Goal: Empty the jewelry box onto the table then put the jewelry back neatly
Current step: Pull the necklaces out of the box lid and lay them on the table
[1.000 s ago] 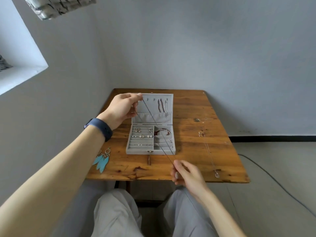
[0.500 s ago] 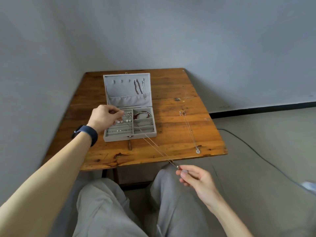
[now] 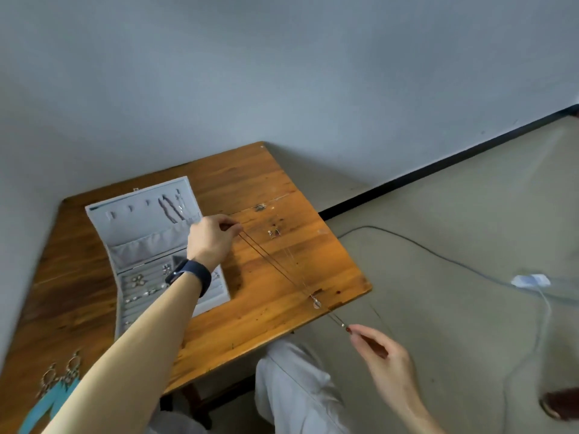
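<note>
A grey jewelry box (image 3: 150, 245) lies open on the wooden table (image 3: 266, 311), its lid up with chains hanging inside and its tray holding several small pieces. My left hand (image 3: 213, 236) pinches one end of a thin chain necklace (image 3: 279, 270) just right of the box. My right hand (image 3: 382, 355) pinches the other end past the table's near right edge, so the chain is stretched taut over the tabletop. A second silver necklace with a round pendant (image 3: 316, 304) lies on the table under it.
Turquoise feather earrings (image 3: 59, 389) lie at the table's near left corner. A small silver piece (image 3: 274, 233) sits on the table right of my left hand. A grey cable (image 3: 438, 255) and a white plug block (image 3: 531, 280) lie on the floor to the right. The wall is close behind.
My left hand has moved from over the box tray to the right of the box, and my right hand has swung out to the right, carrying the taut chain across the table.
</note>
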`<state>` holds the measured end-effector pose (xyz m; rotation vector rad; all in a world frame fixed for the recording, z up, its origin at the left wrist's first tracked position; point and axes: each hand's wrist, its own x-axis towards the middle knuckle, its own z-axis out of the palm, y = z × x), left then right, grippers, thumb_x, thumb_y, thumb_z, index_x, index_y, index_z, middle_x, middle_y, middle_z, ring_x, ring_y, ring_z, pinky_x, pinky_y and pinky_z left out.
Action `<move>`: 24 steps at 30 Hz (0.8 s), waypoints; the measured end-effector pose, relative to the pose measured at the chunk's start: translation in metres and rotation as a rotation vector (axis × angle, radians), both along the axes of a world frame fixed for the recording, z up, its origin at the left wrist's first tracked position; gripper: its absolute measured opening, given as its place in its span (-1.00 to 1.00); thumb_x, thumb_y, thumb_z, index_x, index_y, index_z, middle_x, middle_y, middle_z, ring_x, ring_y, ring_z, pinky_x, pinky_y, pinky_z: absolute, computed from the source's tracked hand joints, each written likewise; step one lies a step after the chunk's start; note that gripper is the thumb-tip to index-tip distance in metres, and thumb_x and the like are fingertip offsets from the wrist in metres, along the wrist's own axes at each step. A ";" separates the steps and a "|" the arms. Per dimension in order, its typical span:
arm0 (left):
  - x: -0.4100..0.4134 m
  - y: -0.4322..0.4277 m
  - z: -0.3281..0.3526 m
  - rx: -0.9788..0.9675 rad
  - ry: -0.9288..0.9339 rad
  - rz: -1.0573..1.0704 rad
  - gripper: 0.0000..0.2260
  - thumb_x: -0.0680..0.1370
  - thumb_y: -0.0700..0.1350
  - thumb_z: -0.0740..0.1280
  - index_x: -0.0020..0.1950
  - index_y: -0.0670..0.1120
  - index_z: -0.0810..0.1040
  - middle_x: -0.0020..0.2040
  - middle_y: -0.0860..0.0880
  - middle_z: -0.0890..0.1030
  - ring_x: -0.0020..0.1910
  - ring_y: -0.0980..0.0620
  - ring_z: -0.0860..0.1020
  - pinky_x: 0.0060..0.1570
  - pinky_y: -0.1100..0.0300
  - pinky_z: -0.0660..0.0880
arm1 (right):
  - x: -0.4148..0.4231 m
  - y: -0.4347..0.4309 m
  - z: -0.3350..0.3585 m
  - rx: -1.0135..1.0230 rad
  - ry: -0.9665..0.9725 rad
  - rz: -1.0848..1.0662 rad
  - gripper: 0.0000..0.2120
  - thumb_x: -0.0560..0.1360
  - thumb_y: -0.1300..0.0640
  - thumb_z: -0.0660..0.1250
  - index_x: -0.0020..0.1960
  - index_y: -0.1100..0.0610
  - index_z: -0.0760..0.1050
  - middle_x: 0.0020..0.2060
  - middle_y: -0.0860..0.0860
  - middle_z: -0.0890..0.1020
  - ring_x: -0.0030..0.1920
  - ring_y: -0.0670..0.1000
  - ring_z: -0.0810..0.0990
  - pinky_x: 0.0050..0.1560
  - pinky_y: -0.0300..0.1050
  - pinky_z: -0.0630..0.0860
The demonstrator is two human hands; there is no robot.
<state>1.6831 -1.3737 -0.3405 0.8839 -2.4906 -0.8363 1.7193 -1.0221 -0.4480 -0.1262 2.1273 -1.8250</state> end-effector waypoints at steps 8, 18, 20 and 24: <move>-0.096 0.002 -0.007 -0.058 -0.012 -0.025 -0.81 0.53 0.02 0.47 0.06 -0.05 0.64 -0.01 -0.04 0.67 -0.06 -0.01 0.58 -0.04 0.12 0.55 | -0.023 -0.023 0.000 0.079 0.083 -0.086 -0.92 0.47 -0.08 0.48 -0.05 -0.22 0.63 -0.20 -0.22 0.70 -0.16 -0.19 0.66 -0.16 -0.37 0.54; -0.155 -0.015 -0.040 -0.104 -0.109 -0.081 -0.87 0.54 0.03 0.44 0.00 0.00 0.62 -0.04 -0.06 0.67 -0.04 -0.10 0.61 -0.07 0.05 0.58 | -0.045 -0.052 -0.022 0.401 0.597 -0.117 -0.91 0.48 -0.01 0.49 -0.03 -0.04 0.65 -0.14 -0.17 0.54 -0.12 -0.17 0.54 -0.15 -0.43 0.45; -0.159 -0.019 -0.050 -0.108 -0.148 -0.098 -0.86 0.54 0.05 0.43 -0.01 0.01 0.62 -0.04 -0.05 0.66 -0.04 -0.10 0.61 -0.08 0.03 0.59 | -0.049 -0.052 -0.032 0.408 0.682 -0.136 -0.86 0.50 -0.04 0.46 -0.01 0.00 0.66 -0.12 -0.11 0.53 -0.12 -0.16 0.52 -0.14 -0.43 0.45; -0.165 -0.024 -0.063 -0.092 -0.156 -0.127 -0.80 0.53 0.08 0.44 0.05 0.00 0.66 0.04 -0.06 0.64 0.00 -0.05 0.58 -0.11 0.11 0.53 | -0.052 -0.055 -0.043 0.404 0.778 -0.158 -0.81 0.53 -0.03 0.45 0.06 0.05 0.65 -0.08 -0.06 0.52 -0.11 -0.06 0.52 -0.15 -0.29 0.50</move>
